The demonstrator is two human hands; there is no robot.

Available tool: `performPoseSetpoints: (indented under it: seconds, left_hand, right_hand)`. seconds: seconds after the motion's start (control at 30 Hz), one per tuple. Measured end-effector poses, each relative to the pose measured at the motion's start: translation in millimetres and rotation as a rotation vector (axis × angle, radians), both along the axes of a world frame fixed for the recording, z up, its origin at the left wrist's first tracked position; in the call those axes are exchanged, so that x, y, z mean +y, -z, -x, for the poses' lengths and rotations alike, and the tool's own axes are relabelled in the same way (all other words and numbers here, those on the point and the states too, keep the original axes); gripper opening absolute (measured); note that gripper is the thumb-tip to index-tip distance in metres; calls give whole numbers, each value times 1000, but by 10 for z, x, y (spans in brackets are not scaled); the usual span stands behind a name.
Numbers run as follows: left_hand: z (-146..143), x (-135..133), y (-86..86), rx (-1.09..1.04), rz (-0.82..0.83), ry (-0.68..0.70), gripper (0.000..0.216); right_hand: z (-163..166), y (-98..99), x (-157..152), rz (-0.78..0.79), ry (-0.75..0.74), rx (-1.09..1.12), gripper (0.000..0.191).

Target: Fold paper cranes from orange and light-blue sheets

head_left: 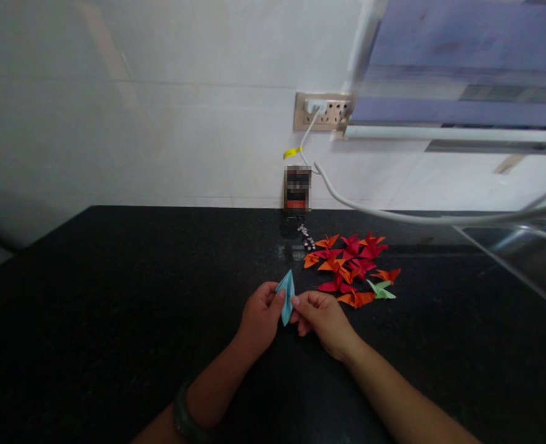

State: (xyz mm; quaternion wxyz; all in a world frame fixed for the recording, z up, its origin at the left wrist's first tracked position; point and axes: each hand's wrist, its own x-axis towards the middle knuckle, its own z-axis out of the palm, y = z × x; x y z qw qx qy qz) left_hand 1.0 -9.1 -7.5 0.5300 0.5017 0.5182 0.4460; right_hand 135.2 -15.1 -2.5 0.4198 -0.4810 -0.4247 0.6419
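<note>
A light blue piece of folded paper, long and pointed at both ends, is held up over the dark counter between my two hands. My left hand pinches its left edge between thumb and fingers. On the opposite edge, the thumb and index finger of my right hand grip it, with the other fingers curled below. Just beyond my right hand lie several red and orange origami cranes in a loose cluster. One pale green crane sits at the cluster's right front.
A phone-like object, blurred out, leans on the tiled wall, with a patterned strap before it. Its cable runs to a wall socket. A thick white hose crosses to the right, over a sink edge.
</note>
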Motion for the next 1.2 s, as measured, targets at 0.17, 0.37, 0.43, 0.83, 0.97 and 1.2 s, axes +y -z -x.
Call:
performPoseSetpoints:
  seconds: [0.17, 0.37, 0.43, 0.83, 0.97, 1.2]
  left_hand:
    - [-14, -26, -26, 78, -46, 46, 23]
    - [-25, -52, -35, 173, -63, 74, 21]
    - [-27, -53, -23, 181, -59, 89, 21]
    - [-17, -23, 16, 228, -58, 106, 24]
    - [-32, -23, 23, 141, -32, 170, 26]
    - [6, 9, -34, 115, 58, 175, 33]
  right_hand:
    - [6, -2, -7, -107, 29, -196, 33]
    - [3, 1, -34, -330, 101, -512, 36]
    - [-4, 23, -34, -377, 133, -579, 36]
    - [-65, 99, 34, -413, 121, -500, 18]
    - [-85, 133, 37, -382, 160, -503, 19]
    - [-60, 83, 9, -283, 81, -355, 20]
